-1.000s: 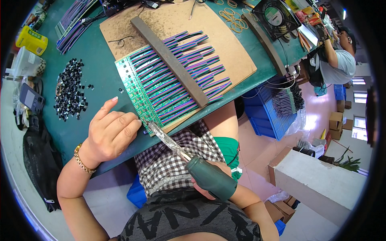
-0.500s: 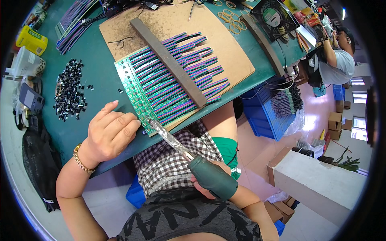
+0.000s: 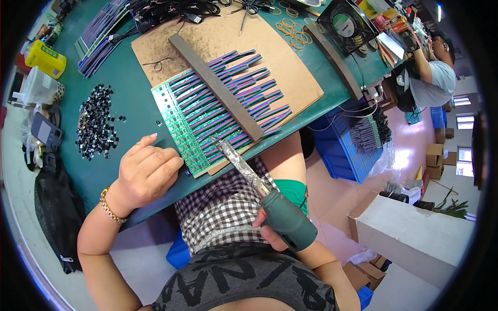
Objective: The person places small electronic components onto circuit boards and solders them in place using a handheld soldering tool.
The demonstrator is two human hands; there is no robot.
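Note:
My right hand grips a soldering iron by its dark green handle. The iron's crusted metal shaft slants up and left, its tip over the colored wires near a green circuit board panel. Those wires lie in rows across the panel, pressed under a brown metal bar. My left hand rests by the panel's near-left corner, its fingers curled and the index finger bent upward. Whatever its fingertips may hold is hidden. A pile of small black components lies beyond it, with a few loose ones nearer the panel.
Brown cardboard lies beneath the panel on the green table. At the back are black cables, rubber bands, a second bar and a fan. A blue crate stands right; a co-worker sits beyond.
The iron's tip has lifted away from the panel's near corner, moving right and up over the wires. My left hand stays beside the panel, and the whole view has shifted slightly.

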